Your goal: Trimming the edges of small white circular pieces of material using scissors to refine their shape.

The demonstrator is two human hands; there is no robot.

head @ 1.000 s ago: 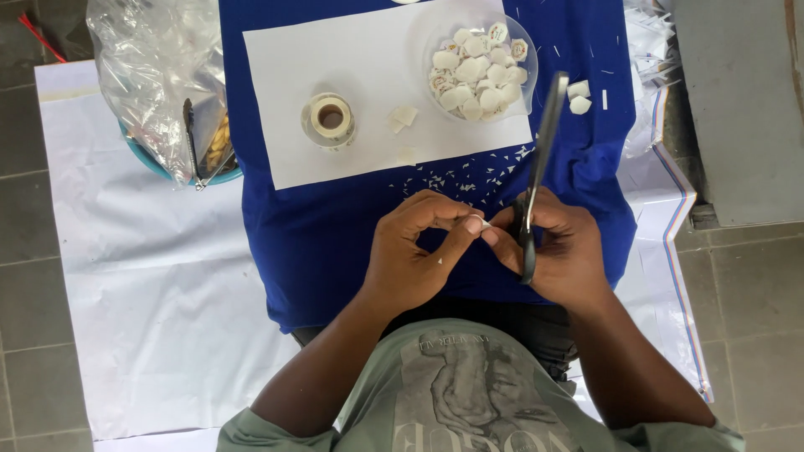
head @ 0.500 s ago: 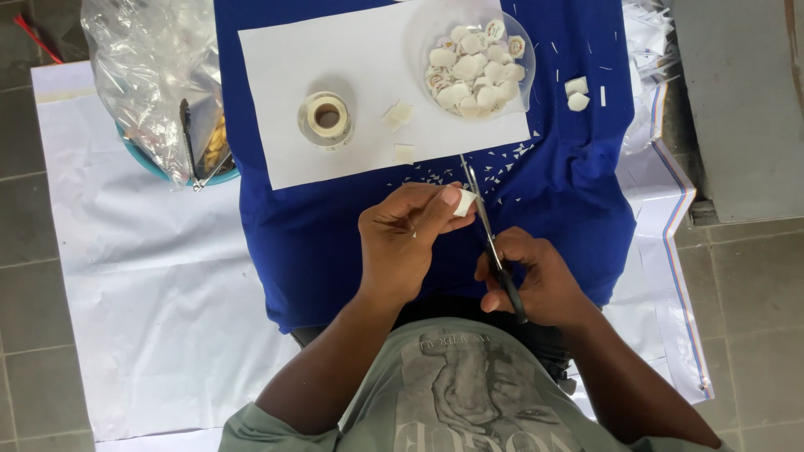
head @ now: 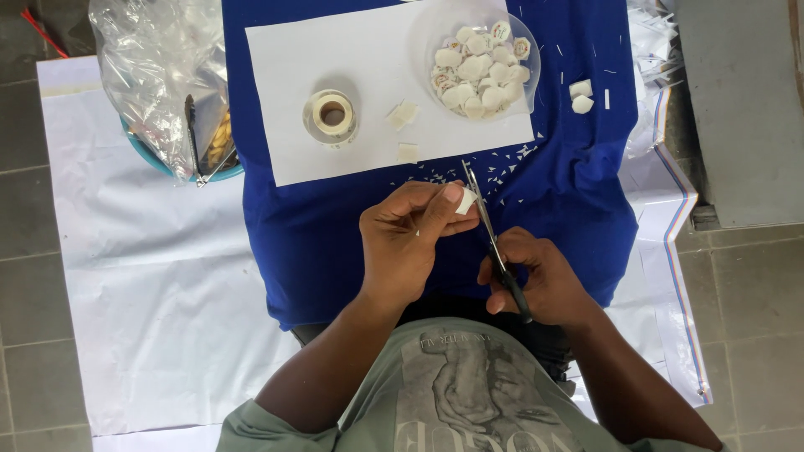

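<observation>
Trimming step — left hand [head: 412,238] pinches white piece [head: 466,199], right hand [head: 536,280] grips scissors [head: 494,243]; next likely needs turning the piece.

A small white paper piece [head: 466,200] is pinched at the left fingertips, above the blue cloth. The scissors [head: 494,243], slim, with dark handles, point away from the person, their metal blades touching the piece's right edge, handles in the right hand's grip.
</observation>
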